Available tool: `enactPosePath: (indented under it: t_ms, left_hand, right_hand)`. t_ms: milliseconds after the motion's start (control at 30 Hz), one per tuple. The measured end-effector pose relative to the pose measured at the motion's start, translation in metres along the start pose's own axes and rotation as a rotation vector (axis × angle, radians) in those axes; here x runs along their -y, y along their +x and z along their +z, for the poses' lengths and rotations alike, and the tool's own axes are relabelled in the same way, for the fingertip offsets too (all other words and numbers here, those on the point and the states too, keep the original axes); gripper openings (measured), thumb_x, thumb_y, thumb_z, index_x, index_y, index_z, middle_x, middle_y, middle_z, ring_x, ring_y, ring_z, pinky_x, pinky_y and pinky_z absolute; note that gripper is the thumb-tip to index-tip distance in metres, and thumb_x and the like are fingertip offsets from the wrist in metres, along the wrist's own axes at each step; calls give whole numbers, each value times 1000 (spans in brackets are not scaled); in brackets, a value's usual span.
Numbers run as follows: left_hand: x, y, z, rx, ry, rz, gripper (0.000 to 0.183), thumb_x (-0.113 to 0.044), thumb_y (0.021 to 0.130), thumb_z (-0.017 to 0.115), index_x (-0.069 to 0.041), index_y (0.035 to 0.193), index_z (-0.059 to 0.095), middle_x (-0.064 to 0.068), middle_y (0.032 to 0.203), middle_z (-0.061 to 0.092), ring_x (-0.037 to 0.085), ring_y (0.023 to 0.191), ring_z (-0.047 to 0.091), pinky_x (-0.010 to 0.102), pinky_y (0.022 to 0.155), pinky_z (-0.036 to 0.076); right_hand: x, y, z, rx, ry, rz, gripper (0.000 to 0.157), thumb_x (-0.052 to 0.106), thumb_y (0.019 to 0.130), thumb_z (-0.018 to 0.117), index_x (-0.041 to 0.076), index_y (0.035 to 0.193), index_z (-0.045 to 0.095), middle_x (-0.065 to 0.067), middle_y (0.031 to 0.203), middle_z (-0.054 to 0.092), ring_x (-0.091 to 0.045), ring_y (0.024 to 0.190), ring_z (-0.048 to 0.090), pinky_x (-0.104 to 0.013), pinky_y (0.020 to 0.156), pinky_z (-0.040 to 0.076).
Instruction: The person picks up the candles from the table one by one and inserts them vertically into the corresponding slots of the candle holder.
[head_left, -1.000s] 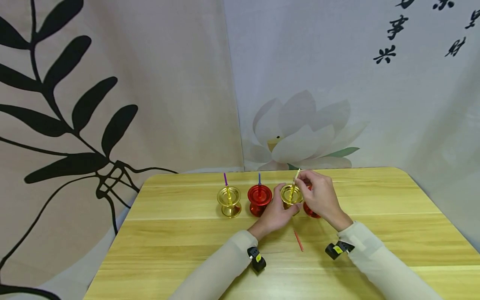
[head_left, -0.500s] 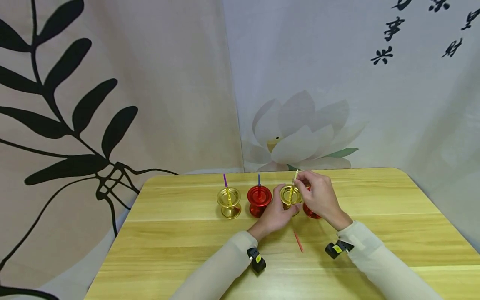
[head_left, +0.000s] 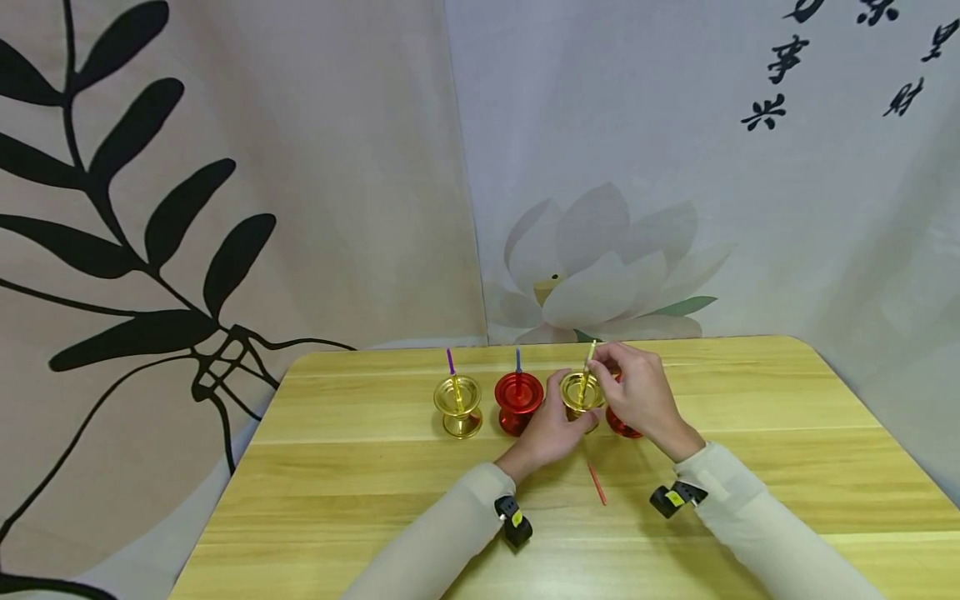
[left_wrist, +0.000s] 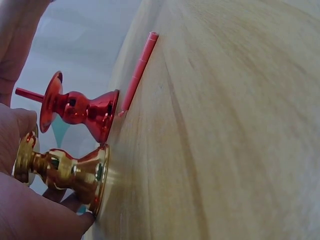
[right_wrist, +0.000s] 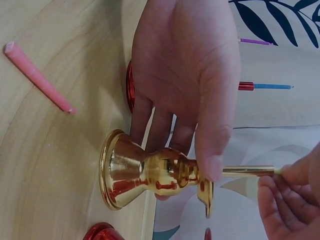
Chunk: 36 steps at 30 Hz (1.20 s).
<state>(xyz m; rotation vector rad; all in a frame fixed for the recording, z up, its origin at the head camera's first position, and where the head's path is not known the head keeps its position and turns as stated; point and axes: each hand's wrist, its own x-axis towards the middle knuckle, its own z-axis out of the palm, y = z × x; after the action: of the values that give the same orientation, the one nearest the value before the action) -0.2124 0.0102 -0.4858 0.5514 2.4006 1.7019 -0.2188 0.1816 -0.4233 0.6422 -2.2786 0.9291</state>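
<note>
My left hand (head_left: 553, 427) holds a gold candle holder (right_wrist: 165, 172) on the table, thumb at its dish and fingers around its far side. My right hand (head_left: 641, 392) pinches a thin pale yellow candle (head_left: 592, 350) between thumb and fingertips. The candle's lower end is at the top of the holder's gold tube (right_wrist: 247, 170), in line with it. Beside it stands a red candle holder (left_wrist: 100, 112) with a bare red tube, mostly behind my right hand in the head view. A red candle (head_left: 597, 485) lies on the table in front of my hands.
To the left, a red candle holder (head_left: 519, 400) bears a blue candle (head_left: 518, 358). Farther left stands a gold candle holder (head_left: 458, 402) with a purple candle (head_left: 451, 360). A printed curtain (head_left: 360, 208) hangs behind the wooden table (head_left: 337, 500).
The yellow candle leans slightly less to the right than a second ago. Both hands keep their grip in nearly the same place.
</note>
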Motion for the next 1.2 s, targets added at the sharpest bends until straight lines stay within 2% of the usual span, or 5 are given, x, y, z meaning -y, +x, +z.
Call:
enactPosePath:
  t_ms: [567, 900, 1067, 1200]
  left_hand:
    - [-1, -1, 1, -1, -14, -4, 78, -27, 107, 73, -6, 165, 26, 22, 155, 53, 29, 144, 56, 46, 122, 42]
    - [-2, -3, 0, -4, -32, -1, 81, -28, 108, 72, -3, 167, 22, 21, 156, 53, 29, 145, 55, 48, 123, 41]
    - [-1, -5, 0, -23, -24, -10, 85, -30, 108, 73, -3, 169, 20, 23, 155, 54, 31, 145, 55, 49, 124, 40]
    - [-1, -8, 2, -44, 0, -5, 85, -30, 109, 72, -1, 169, 20, 24, 156, 54, 32, 147, 53, 50, 124, 40]
  right_hand:
    - [0, -2, 1, -4, 4, -16, 11, -8, 95, 79, 2, 93, 76, -6, 85, 76, -19, 70, 70, -43, 62, 62]
    - [8, -7, -7, 5, 31, 63, 9, -5, 94, 79, 0, 102, 78, -9, 92, 79, -24, 77, 75, -52, 69, 65]
    - [16, -17, -18, -7, 19, 89, 11, -5, 93, 82, 1, 102, 79, -8, 92, 78, -22, 76, 74, -47, 68, 65]
    - [22, -30, -28, 23, 15, 106, 13, -6, 92, 82, 4, 100, 79, -3, 91, 78, -19, 77, 74, -42, 69, 65]
